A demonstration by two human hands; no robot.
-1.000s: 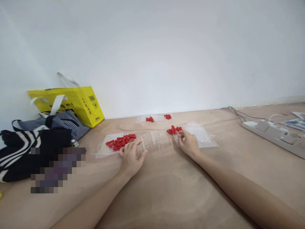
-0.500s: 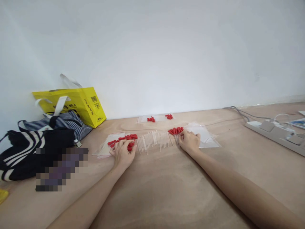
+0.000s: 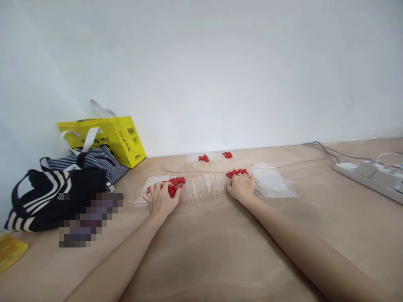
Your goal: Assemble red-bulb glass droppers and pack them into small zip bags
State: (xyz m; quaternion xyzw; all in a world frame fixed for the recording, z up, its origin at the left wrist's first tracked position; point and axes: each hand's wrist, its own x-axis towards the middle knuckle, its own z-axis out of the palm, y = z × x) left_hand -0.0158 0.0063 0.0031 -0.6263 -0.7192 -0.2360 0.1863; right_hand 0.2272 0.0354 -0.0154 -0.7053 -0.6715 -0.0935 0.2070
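Observation:
My left hand [image 3: 163,199] rests on the left group of small red bulb-shaped pieces [image 3: 178,180], fingers spread and bent, thumb apart. Part of that group is hidden under it. Over on the right, my right hand [image 3: 242,186] lies across thin clear sticks, its fingers loosely bent below a row of red bulb-shaped pieces [image 3: 238,172]. The red row looks joined to these sticks, though the hand hides most of them. Between my hands, many thin clear sticks [image 3: 204,186] lie side by side in an uneven row.
Clear plastic bags [image 3: 272,181] lie beyond my right hand; another bag [image 3: 153,181] lies at the left group. Farther back are two red clusters [image 3: 203,158] on clear plastic. Left stand a yellow bag [image 3: 129,142] and a black bag [image 3: 63,193]; right, a power strip [image 3: 367,176].
My right hand has shifted left over the sticks, from the row's right end onto it, uncovering sticks on its right. My left hand stays on the red pieces. The view has turned slightly left.

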